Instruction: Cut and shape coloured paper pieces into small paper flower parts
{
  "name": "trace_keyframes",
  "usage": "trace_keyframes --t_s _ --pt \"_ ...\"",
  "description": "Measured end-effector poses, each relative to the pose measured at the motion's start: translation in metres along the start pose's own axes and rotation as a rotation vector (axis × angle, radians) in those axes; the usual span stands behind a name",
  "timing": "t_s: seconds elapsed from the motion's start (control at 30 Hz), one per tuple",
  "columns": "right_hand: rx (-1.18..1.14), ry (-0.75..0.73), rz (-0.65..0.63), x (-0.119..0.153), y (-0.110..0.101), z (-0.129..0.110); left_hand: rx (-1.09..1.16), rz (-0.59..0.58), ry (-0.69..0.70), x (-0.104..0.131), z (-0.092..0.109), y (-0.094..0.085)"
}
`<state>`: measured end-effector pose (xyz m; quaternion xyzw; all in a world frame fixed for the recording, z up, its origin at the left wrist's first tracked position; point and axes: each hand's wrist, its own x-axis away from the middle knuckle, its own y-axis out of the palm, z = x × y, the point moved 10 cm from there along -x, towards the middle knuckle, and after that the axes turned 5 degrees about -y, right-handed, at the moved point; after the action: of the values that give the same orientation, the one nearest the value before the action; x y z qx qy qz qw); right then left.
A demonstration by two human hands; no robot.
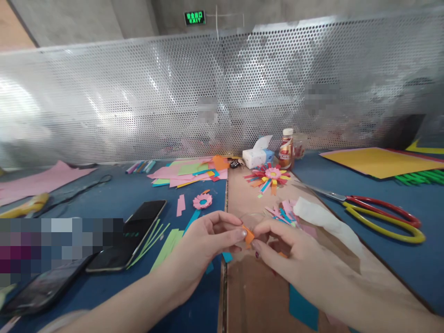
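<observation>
Orange paper piece [248, 236]: small, between my two hands, above the brown section of the table [243, 293].
Left hand [208, 236]: nearly closed, thumb and fingers pinching the piece from its left.
Right hand [289, 247]: nearly closed, thumb and index fingertip gripping the piece's right side.
Pink flower [202, 201]: blue-centred, lying on the blue section, beyond my left hand.
Multicoloured flower [273, 174]: pink and yellow centre, farther off on the brown section, before the tissue pack [257, 158] and bottle [286, 150].
Scissors [381, 217]: red and yellow handles, blades partly open, to the right of my right hand.
Black phone [133, 238]: left of my left hand, beside green paper strips [166, 247].
</observation>
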<state>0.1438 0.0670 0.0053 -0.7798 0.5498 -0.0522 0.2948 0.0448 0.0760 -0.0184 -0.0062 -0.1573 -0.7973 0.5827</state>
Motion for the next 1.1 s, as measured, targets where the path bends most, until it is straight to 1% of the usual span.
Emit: trace_keyframes --t_s 0.1,0.2,0.37,0.47,0.57,0.67,0.77,0.87,0.93,1.0,1.1 --pt "0.014 0.008 0.038 0.000 -0.003 0.000 -0.043 0.014 -0.007 0.000 -0.001 -0.001" --pt "0.059 -0.024 0.103 0.000 -0.010 -0.005 -0.065 0.041 -0.019 0.000 -0.001 -0.003" --pt "0.132 -0.041 0.119 0.000 -0.012 -0.004 -0.091 0.035 -0.003 -0.002 -0.001 -0.001" --pt "0.206 -0.147 0.146 0.002 -0.016 -0.014 -0.104 0.038 -0.013 -0.002 -0.004 -0.002" --pt "0.302 -0.289 0.107 0.003 -0.013 -0.028 -0.103 0.029 -0.015 -0.001 -0.004 -0.001" --pt "0.361 -0.394 0.097 0.005 -0.011 -0.039 -0.080 0.062 -0.033 0.001 -0.002 -0.003" --pt "0.416 -0.431 0.103 0.008 -0.010 -0.044 -0.040 0.095 -0.066 0.001 -0.003 -0.005" --pt "0.482 -0.464 0.107 0.011 -0.009 -0.047 0.023 0.060 -0.062 0.000 -0.004 -0.003" --pt "0.542 -0.515 0.127 0.015 -0.009 -0.052 0.054 0.039 -0.054 -0.001 -0.005 -0.003" --pt "0.607 -0.569 0.142 0.018 -0.008 -0.056 0.073 0.032 -0.052 -0.001 -0.005 -0.004" --pt "0.696 -0.619 0.122 0.021 -0.003 -0.059 0.104 0.034 -0.057 -0.001 -0.006 -0.005"
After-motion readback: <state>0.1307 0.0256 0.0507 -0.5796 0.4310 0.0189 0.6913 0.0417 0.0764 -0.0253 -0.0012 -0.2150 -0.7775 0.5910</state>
